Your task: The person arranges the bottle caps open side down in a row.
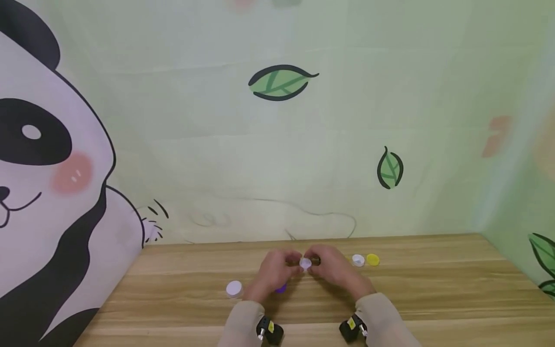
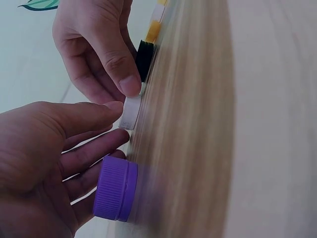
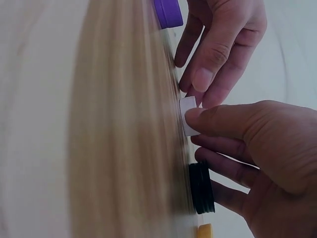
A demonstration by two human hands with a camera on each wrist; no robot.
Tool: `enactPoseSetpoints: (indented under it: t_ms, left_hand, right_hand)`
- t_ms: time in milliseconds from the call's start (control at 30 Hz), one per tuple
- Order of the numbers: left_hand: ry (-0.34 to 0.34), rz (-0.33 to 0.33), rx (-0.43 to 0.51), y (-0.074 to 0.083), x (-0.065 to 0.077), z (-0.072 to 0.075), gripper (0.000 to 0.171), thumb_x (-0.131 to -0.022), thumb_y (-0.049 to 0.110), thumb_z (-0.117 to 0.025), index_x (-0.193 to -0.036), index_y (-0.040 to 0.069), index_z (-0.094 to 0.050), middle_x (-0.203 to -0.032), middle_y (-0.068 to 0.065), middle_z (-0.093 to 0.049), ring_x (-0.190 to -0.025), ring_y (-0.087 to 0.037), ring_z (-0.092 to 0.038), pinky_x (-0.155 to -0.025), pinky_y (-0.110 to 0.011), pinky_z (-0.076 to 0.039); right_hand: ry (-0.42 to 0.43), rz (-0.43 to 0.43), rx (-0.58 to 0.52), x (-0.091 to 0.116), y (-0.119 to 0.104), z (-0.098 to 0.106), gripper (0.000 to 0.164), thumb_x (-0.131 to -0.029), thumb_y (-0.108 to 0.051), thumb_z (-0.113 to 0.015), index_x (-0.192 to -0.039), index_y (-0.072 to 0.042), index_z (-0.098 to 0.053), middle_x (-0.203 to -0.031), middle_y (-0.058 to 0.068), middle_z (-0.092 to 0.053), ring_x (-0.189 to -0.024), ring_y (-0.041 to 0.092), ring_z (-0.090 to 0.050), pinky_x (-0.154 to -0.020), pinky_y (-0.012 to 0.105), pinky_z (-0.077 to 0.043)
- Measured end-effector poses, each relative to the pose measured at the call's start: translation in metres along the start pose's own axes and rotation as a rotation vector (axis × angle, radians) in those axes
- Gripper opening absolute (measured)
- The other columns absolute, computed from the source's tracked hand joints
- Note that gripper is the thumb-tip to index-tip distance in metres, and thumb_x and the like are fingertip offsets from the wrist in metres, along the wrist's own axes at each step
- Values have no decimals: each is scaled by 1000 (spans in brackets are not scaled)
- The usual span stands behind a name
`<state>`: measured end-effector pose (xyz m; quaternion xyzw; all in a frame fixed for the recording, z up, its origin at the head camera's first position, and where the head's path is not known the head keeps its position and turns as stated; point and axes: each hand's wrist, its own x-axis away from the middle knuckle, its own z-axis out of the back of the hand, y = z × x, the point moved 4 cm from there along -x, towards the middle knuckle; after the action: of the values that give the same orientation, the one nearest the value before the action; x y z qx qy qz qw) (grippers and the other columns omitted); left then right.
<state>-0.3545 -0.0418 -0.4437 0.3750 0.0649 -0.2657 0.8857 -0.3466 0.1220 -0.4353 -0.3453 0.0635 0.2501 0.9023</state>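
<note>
A small white bottle cap point(image 1: 305, 264) lies between the fingertips of both hands, low over the wooden table. My right hand point(image 1: 331, 265) has its thumb on the cap's side, fingers curled behind it. Just above the cap's edge is the thumb tip of my left hand point(image 2: 42, 144), whose other fingers are loosely spread. Near those left fingers stands a ribbed purple cap point(image 2: 115, 188), largely hidden by the hand in the head view. A black cap point(image 3: 202, 188) sits beside the right fingers.
A larger white cap point(image 1: 234, 289) lies left of the left forearm. To the right of the right hand are another white cap point(image 1: 358, 260) and a yellow cap point(image 1: 373, 260). An orange-yellow cap point(image 2: 153, 32) stands past the black one. The table point(image 1: 433, 279) meets a printed backdrop at its far edge.
</note>
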Motion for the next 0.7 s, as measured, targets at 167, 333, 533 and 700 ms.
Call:
enactPoseSetpoints:
  t_ms: [167, 333, 533, 700]
  left_hand:
    - [-6, 2, 1, 2, -1, -1, 25, -89, 6, -84, -112, -1, -78, -107, -12, -79, -101, -29, -74, -92, -43, -57]
    - [13, -8, -16, 4, -2, -1, 24, -88, 4, -85, -111, 0, -79, -109, -13, -79, -106, -32, -74, -95, -47, -57]
    - [54, -27, 1, 3, 0, 3, 26, -86, 2, -86, -111, 1, -79, -111, -15, -79, -109, -36, -73, -94, -51, -58]
    - [95, -51, -3, 3, 4, 11, 27, -86, 1, -84, -113, 4, -80, -112, -10, -79, -108, -32, -73, -90, -45, -60]
  right_hand:
    - [11, 37, 19, 0, 0, 0, 19, -86, 6, -82, -101, -3, -75, -103, 9, -76, -104, 32, -71, -96, 54, -56]
    - [2, 6, 20, -1, -2, 1, 17, -88, 4, -81, -103, -4, -76, -105, 9, -77, -106, 32, -71, -97, 54, -55]
    - [20, -50, 26, -1, -6, 4, 14, -92, -2, -81, -104, -8, -77, -110, 10, -77, -113, 35, -70, -100, 56, -54]
    - [33, -71, -2, -1, -11, 6, 12, -95, -7, -80, -106, -12, -77, -111, 5, -77, -111, 30, -70, -97, 52, -56]
